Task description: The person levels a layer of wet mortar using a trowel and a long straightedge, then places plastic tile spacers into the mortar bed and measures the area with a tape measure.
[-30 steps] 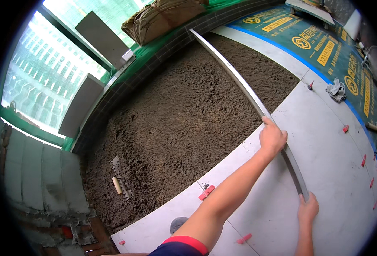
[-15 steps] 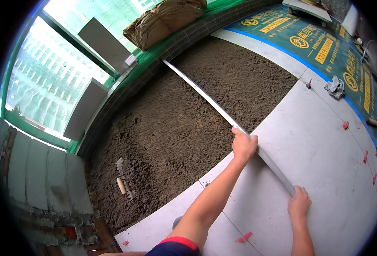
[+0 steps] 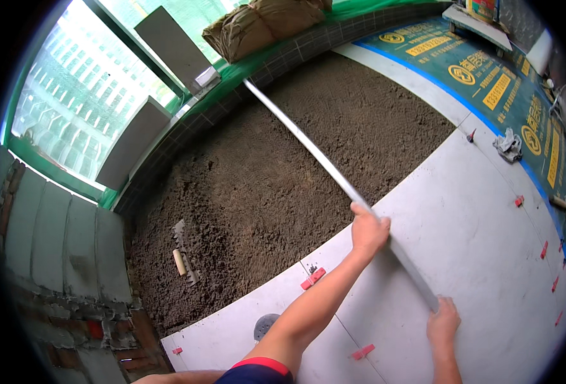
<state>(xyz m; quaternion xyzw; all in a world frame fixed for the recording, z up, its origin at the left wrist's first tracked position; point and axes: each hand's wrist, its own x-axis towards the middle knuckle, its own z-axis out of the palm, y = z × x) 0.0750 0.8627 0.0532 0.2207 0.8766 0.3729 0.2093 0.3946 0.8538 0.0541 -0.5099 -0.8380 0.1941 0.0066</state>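
Observation:
A long silvery metal straightedge (image 3: 308, 147) runs from the tiled curb at the far side, across the dark mortar bed (image 3: 264, 173), to the pale tiles near me. My left hand (image 3: 369, 232) is closed round it just past the mortar's edge. At its near end, over the tiles, my right hand (image 3: 444, 318) grips it too. To the left, a notched trowel (image 3: 180, 261) with a pale handle lies on rougher, clumpy mortar. Behind the bar the mortar's surface looks smoother.
Large pale tiles (image 3: 488, 256) have red levelling wedges (image 3: 313, 278) along their joints. A crumpled grey glove (image 3: 508, 146) lies beside a green protective sheet (image 3: 468, 77). Brown sacks (image 3: 264, 29) and grey boards (image 3: 174, 48) stand along the window; a tiled wall (image 3: 81, 249) bounds the left.
The straightedge and both hands have shifted slightly relative to the mortar, the right hand a little lower in view. The whole view has tilted slightly. Both hands keep hold.

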